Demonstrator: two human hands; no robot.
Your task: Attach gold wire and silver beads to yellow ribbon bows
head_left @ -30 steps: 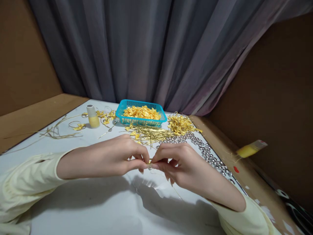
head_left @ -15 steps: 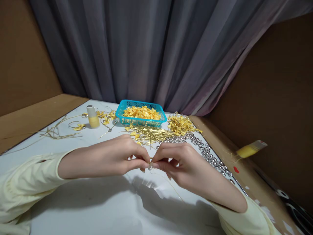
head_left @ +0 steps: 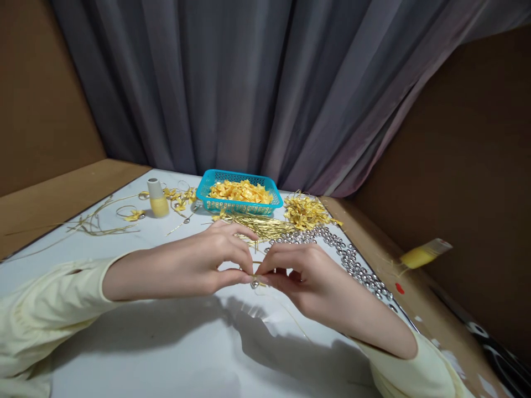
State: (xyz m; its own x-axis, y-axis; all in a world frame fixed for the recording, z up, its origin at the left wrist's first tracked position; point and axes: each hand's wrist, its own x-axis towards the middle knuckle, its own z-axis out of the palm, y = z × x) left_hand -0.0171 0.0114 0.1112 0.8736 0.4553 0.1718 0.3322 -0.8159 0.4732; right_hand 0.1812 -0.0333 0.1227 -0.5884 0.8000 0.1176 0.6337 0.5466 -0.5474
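Head view shows my left hand (head_left: 199, 265) and right hand (head_left: 305, 273) meeting fingertip to fingertip, both pinched shut on one tiny piece (head_left: 254, 282): a silver bead with a fleck of yellow, and a thin gold wire (head_left: 290, 319) trailing from it toward me. That piece sits well in front of the blue basket (head_left: 239, 194), just above the white table (head_left: 166, 342).

My worry is the grip. The bead is small and smooth (most of it is hidden by my fingertips), so a slack pinch could let it drop and roll, and a hard tug could kink the wire.

Between my hands and the basket lies a bundle of gold wires (head_left: 259, 225). Right of the basket are a yellow heap of made-up pieces (head_left: 307, 211) and a spread of silver beads (head_left: 352, 260), which my right wrist could scatter. Left of the basket stands a small yellow bottle (head_left: 157, 198).
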